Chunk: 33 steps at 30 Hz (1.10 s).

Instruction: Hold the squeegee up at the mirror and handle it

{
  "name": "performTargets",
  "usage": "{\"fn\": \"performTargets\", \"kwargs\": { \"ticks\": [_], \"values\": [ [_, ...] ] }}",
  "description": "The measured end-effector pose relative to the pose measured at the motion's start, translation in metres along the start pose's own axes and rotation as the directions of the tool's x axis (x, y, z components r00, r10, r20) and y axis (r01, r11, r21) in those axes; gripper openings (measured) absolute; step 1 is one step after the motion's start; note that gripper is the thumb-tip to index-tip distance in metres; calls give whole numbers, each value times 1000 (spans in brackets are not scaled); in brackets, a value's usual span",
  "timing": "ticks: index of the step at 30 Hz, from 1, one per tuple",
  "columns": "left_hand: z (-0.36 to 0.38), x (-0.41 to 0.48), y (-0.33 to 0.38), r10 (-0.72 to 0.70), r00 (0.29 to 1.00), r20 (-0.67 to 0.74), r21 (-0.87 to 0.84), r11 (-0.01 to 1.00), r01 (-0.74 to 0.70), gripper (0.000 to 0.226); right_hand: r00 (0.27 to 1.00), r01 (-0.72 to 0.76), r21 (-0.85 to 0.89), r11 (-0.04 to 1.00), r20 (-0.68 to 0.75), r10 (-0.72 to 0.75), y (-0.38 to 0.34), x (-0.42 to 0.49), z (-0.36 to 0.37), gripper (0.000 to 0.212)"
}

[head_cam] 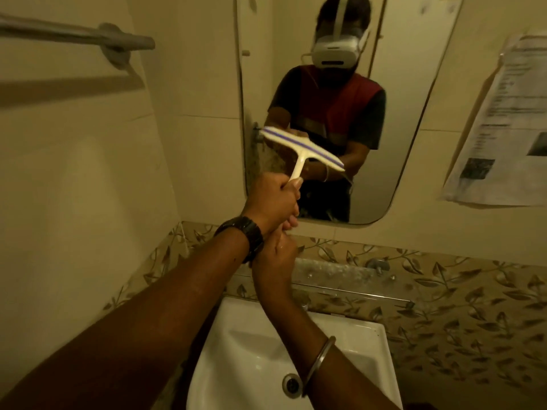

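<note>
We see our left hand (273, 199) gripping the handle of the white squeegee (302, 149), its blade lying left-to-right on the mirror (414, 84), while our right hand (275, 255) below touches the left wrist, grip unclear.

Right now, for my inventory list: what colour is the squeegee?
Cream squeegee with a purple stripe, head view.

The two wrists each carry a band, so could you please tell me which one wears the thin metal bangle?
The right wrist wears the metal bangle, above the sink. The left wrist has a dark, chunky watch instead.
</note>
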State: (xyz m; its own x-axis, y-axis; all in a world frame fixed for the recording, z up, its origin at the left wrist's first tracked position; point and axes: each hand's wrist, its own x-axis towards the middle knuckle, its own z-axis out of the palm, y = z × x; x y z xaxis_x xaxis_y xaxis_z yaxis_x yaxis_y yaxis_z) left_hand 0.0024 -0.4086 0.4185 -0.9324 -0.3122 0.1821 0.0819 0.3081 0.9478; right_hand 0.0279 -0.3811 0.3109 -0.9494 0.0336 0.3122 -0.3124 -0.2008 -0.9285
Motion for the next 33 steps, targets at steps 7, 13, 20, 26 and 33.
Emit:
{"fn": "performTargets", "kwargs": {
  "ticks": [7, 13, 20, 26, 33],
  "values": [
    [-11, -7, 2, 36, 999, -31, -189, 981, -41, 39, 983, 185, -120, 975, 29, -183, -13, 2, -6, 51],
    [-17, 10, 16, 59, 996, -64, -280, 957, -75, 40, 961, 278, -271, 922, 80, -266, -28, 28, -2, 52],
    [-3, -10, -31, -174, 984, -33, -361, 920, 150, 40, 976, 197, -347, 917, 155, -151, 15, -2, -24, 52],
    [-13, -16, -13, -105, 992, -74, -404, 912, 66, 40, 960, 259, -352, 899, 197, -199, -18, -1, -24, 51],
    [-35, 6, 14, -118, 983, -140, -522, 852, 28, 40, 937, 343, -574, 744, 266, -227, -50, 37, -5, 57]
  ]
}}
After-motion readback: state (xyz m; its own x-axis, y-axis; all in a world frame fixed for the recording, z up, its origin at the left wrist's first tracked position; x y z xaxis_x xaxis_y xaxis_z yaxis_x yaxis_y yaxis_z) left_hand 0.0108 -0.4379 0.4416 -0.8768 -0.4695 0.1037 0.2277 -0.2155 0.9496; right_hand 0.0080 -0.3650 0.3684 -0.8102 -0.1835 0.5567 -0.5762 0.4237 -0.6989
